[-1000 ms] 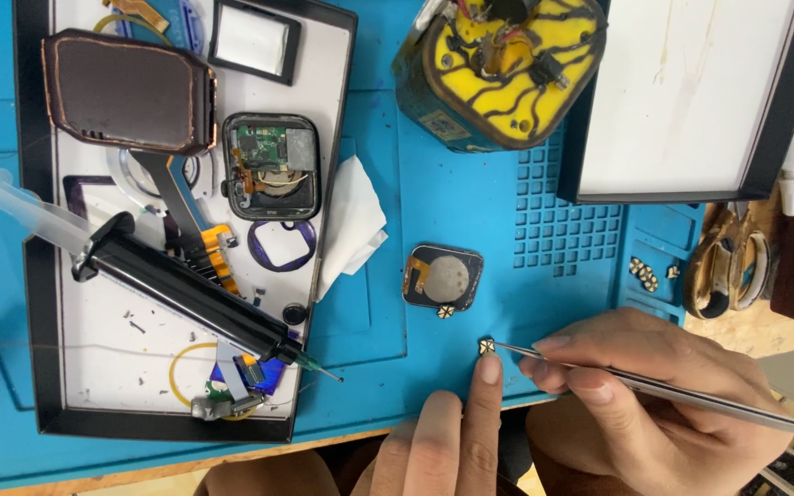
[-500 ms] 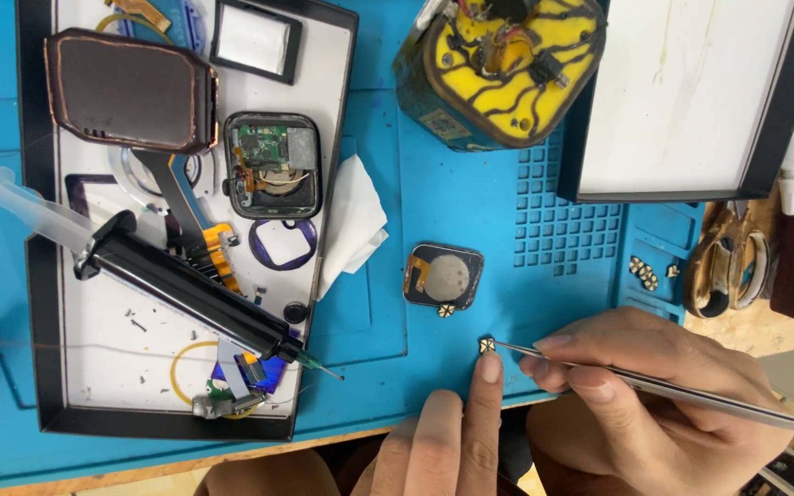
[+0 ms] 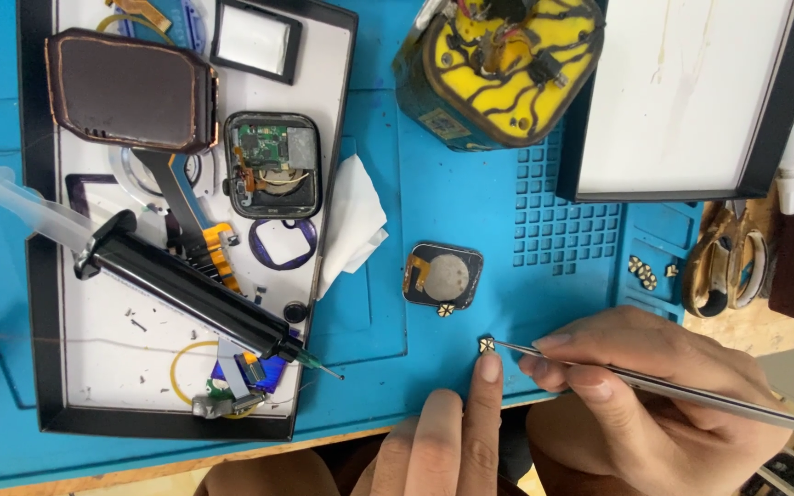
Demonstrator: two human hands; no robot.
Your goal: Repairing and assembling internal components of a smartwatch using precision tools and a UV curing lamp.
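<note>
My right hand (image 3: 659,386) grips metal tweezers (image 3: 654,384) whose tip touches a tiny gold-and-white part (image 3: 487,345) on the blue mat (image 3: 470,184). The index fingertip of my left hand (image 3: 457,432) rests on the mat just below that part. A small square back cover with a round grey disc (image 3: 443,276) lies a little above, with a second tiny part (image 3: 446,310) at its lower edge.
A black-rimmed white tray (image 3: 94,367) at left holds an opened smartwatch body (image 3: 271,165), a dark screen (image 3: 130,90), a black syringe (image 3: 186,285) and flex cables. A white tissue (image 3: 351,220), a yellow-topped block (image 3: 503,64), another tray (image 3: 691,92) and scissors (image 3: 723,262) lie around.
</note>
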